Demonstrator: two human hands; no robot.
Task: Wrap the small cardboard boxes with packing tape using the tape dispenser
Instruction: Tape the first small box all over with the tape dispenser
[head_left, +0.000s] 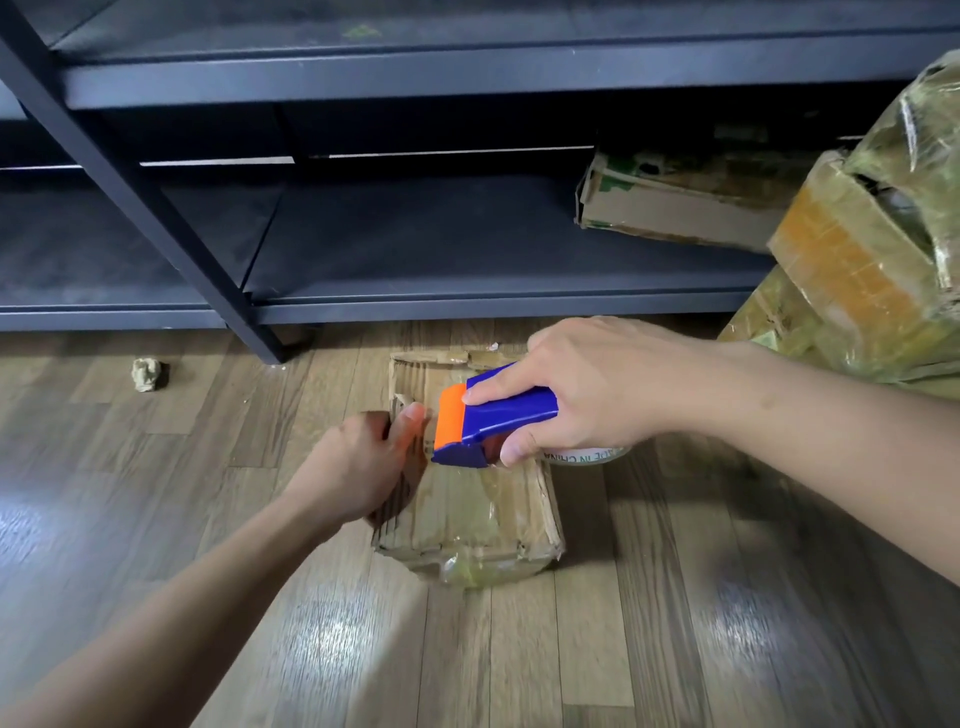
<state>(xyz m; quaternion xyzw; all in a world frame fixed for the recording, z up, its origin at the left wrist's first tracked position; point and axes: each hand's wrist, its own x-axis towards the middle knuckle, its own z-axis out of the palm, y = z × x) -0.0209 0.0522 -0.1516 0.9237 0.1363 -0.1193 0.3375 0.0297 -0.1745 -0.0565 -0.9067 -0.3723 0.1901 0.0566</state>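
— Gripping the blue tape dispenser (498, 415) from above, that's the right hand (587, 384), fingers curled round its body. The orange blade edge points left, low over the small cardboard box (467, 519) at centre frame!
— And the left hand (358, 462)?
— Clamped on the box's left edge, thumb on top, right beside that orange edge. The box lies flat on the wood floor (156, 519), glossy with tape, corners torn.
— What's crowding it?
— Dark metal shelving (415, 83) fills the top of the frame, one leg landing just beyond the box. A battered carton (675, 208) sits on the low shelf, upper right. Tape-wrapped boxes (852, 270) stack at the right edge. A crumpled wad (149, 373) lies on the floor at the left.
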